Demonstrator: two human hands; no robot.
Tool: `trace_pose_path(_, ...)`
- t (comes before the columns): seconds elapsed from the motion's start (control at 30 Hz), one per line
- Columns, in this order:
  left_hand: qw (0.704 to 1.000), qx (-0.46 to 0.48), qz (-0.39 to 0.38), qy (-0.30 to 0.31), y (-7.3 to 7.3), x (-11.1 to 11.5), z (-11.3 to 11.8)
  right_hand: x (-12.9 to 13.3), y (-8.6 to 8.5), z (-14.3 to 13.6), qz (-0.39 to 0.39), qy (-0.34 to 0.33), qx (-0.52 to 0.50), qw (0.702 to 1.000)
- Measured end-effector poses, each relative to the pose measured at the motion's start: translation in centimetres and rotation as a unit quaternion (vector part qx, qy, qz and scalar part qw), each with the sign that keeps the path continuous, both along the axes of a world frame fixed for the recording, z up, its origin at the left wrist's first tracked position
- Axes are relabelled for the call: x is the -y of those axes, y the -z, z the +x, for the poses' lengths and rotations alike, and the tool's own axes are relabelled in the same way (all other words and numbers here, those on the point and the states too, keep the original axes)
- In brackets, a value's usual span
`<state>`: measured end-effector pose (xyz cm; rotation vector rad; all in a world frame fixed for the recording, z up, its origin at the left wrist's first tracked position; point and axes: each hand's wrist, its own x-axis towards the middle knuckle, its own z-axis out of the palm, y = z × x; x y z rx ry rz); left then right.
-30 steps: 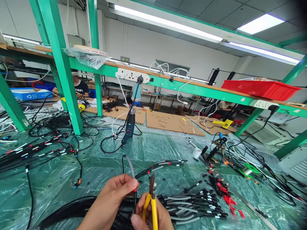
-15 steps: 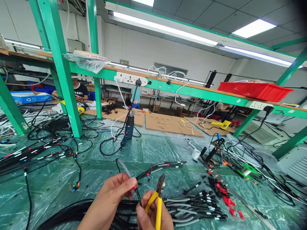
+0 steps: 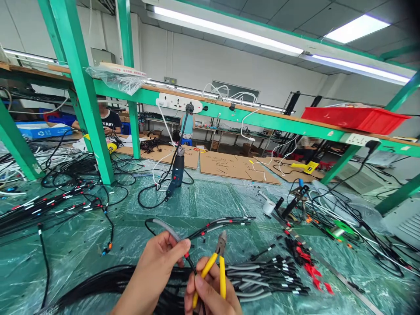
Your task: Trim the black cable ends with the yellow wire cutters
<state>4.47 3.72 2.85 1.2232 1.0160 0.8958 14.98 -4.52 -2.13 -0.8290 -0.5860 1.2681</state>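
Note:
My left hand (image 3: 155, 264) pinches a black cable (image 3: 190, 263) between thumb and fingers, close to its red band (image 3: 187, 254). A grey corrugated sleeve (image 3: 166, 226) on that cable sticks out beyond the fingers toward the upper left. In my right hand (image 3: 218, 293) is a pair of diagonal cutters (image 3: 213, 261) with yellow handles, jaws pointing up and away from the cable. The right fingers also meet the cable's lower part, partly hidden behind a handle. Behind both hands lies a bundle of sleeved black cables (image 3: 252, 280) with white tags.
Several finished-looking cables (image 3: 226, 222) with red bands lie just beyond the hands. A heat gun (image 3: 177, 173) stands farther back. Piled cables (image 3: 42, 205) cover the left side; red scraps (image 3: 311, 271) and a metal strip (image 3: 344, 280) are at right. Green posts (image 3: 85, 87) carry a shelf.
My right hand has shifted slightly right, and its thumb now lies farther across the cutters' handle. My left hand keeps its pinch on the cable. The whole view has shifted a little.

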Motion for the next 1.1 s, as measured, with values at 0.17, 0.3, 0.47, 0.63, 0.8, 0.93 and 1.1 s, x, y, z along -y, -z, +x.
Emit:
trace_pose_path(0.17,0.999,-0.025,0.033,-0.002,0.4,-0.1,-0.2,0.2,0.0,0.1,-0.016,0.042,0.017,0.999)
trace_pose_path(0.3,0.999,-0.031,0.033,-0.007,0.5,-0.1,-0.3,0.3,-0.3,0.0,-0.023,0.053,0.043,0.997)
trace_pose_path(0.47,0.999,-0.037,0.027,-0.010,0.1,-0.2,-0.2,0.4,-0.4,-0.1,-0.023,0.056,0.064,0.996)
trace_pose_path(0.63,1.000,-0.009,0.019,0.013,-0.1,-0.2,-0.3,0.3,0.0,-0.2,-0.008,0.066,0.074,0.995)
trace_pose_path(0.8,0.999,0.033,0.008,0.036,0.1,-0.1,-0.6,0.2,0.1,-0.3,0.007,0.096,0.101,0.990)
trace_pose_path(0.93,0.998,0.040,0.005,0.053,0.1,-0.1,-0.9,0.3,-0.1,-0.5,0.015,0.107,0.106,0.989)
trace_pose_path(1.1,0.997,0.047,0.000,0.064,0.0,-0.1,-1.0,0.2,0.0,-0.7,0.027,0.122,0.093,0.988)
